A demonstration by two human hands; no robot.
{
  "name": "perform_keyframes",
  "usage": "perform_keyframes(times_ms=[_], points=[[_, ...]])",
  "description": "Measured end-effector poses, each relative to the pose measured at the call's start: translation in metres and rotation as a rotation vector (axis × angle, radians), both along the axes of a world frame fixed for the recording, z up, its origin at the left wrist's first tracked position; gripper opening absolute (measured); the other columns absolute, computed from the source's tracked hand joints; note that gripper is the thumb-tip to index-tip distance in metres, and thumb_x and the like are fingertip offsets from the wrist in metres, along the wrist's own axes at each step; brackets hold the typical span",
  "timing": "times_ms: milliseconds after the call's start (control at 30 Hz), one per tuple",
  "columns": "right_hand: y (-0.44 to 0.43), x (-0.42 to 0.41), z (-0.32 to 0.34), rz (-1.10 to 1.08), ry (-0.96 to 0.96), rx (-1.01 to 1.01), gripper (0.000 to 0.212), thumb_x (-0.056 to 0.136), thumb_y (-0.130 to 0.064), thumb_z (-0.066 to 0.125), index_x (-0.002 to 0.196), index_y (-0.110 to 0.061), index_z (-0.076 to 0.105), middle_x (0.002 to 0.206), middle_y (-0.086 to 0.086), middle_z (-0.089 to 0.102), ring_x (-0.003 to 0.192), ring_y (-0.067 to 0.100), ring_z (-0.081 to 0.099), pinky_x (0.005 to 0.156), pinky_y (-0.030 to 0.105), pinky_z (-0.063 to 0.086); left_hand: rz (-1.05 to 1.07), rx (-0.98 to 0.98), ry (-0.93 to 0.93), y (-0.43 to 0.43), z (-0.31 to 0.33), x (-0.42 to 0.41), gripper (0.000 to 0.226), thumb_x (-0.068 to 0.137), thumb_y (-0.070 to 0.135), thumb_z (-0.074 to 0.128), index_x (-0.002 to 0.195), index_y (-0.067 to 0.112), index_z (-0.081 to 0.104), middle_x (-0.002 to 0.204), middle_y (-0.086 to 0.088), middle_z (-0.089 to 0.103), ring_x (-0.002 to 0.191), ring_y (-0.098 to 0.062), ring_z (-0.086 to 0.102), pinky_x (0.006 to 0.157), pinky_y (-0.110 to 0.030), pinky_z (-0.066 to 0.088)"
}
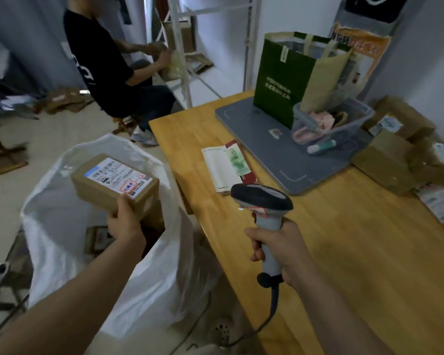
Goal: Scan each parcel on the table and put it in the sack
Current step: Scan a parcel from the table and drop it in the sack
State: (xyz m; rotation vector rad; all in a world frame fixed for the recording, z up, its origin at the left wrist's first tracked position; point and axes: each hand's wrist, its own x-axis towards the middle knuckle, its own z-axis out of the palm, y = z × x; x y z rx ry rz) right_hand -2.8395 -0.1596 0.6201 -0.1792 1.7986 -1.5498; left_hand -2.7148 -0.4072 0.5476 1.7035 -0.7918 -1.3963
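Observation:
My left hand (124, 222) grips a brown cardboard parcel (105, 189) by its near edge, white label up, over the open mouth of the white sack (149, 278) that stands on the floor left of the table. Other parcels lie inside the sack (98, 238). My right hand (280, 248) holds a grey barcode scanner (263, 201) by its handle above the wooden table (356, 265), head pointing away from me. Several brown parcels (390, 160) and a white mailer (438, 204) lie at the table's right side.
A grey tray (246, 119) carries a green paper bag (282, 80) and a clear plastic bin (331, 124). A booklet (223, 167) lies near the table's left edge. A person in black (105, 67) sits beyond the sack by white shelving. The scanner's cable hangs off the table front.

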Motion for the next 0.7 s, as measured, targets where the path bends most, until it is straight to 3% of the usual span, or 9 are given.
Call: perform_keyframes(times_ms=[100,200,267,333,400,467,700], points=[[-0.007,0.002,-0.005,0.019,-0.002,0.015,0.014,0.080,0.000,0.069,0.072,-0.002,0.057,0.047,0.004,0.053,0.037,0.015,0.047,0.050,0.031,0.049,-0.001,0.070,-0.117,-0.014,-0.014,0.020,0.073,0.075,0.056,0.061,0.133,0.012,0.053,0.131,-0.008,0.057,0.114,-0.029,0.057,0.101,-0.042,0.045],[-0.007,0.000,-0.008,0.007,-0.015,0.021,0.014,0.079,0.000,0.070,0.073,-0.003,0.058,0.048,0.004,0.053,0.037,0.015,0.048,0.051,0.031,0.050,-0.103,0.112,-0.104,-0.029,-0.030,0.020,0.069,0.074,0.046,0.073,0.130,0.010,0.054,0.125,-0.004,0.059,0.109,-0.028,0.060,0.094,-0.039,0.050],[-0.004,-0.003,-0.009,-0.015,-0.030,0.025,0.014,0.079,0.000,0.070,0.072,-0.003,0.058,0.049,0.005,0.053,0.037,0.015,0.048,0.052,0.032,0.050,-0.192,0.134,-0.161,-0.031,-0.037,0.009,0.075,0.071,0.053,0.073,0.133,0.016,0.052,0.134,-0.007,0.055,0.111,-0.030,0.059,0.093,-0.041,0.051],[0.001,-0.008,-0.009,-0.066,-0.064,0.017,0.010,0.079,0.001,0.070,0.078,0.000,0.060,0.050,0.007,0.053,0.037,0.016,0.047,0.051,0.032,0.050,-0.320,0.028,-0.314,-0.016,-0.026,-0.016,0.069,0.082,0.052,0.063,0.140,0.019,0.045,0.144,-0.014,0.044,0.125,-0.034,0.049,0.105,-0.046,0.041],[0.010,-0.016,-0.008,-0.151,-0.119,-0.019,0.011,0.078,0.003,0.069,0.085,0.001,0.061,0.052,0.009,0.053,0.038,0.017,0.046,0.050,0.032,0.049,-0.469,-0.167,-0.475,0.012,-0.003,-0.051,0.065,0.093,0.044,0.055,0.148,0.017,0.034,0.155,-0.017,0.022,0.142,-0.033,0.023,0.115,-0.043,0.021],[0.022,-0.028,-0.005,-0.266,-0.187,-0.081,0.011,0.079,0.004,0.069,0.083,-0.002,0.061,0.052,0.009,0.052,0.038,0.017,0.044,0.047,0.030,0.048,-0.602,-0.352,-0.429,0.043,0.011,-0.093,0.067,0.093,0.035,0.058,0.150,0.016,0.030,0.158,-0.015,0.009,0.146,-0.029,0.009,0.116,-0.039,0.013],[0.088,-0.099,0.020,-0.744,-0.378,-0.455,0.013,0.088,-0.003,0.058,0.076,-0.008,0.056,0.048,0.000,0.048,0.034,0.009,0.041,0.041,0.021,0.045,-1.231,-0.719,-0.202,0.163,0.040,-0.238,0.068,0.091,0.031,0.063,0.149,0.014,0.032,0.154,-0.012,0.016,0.142,-0.027,0.016,0.114,-0.039,0.022]])
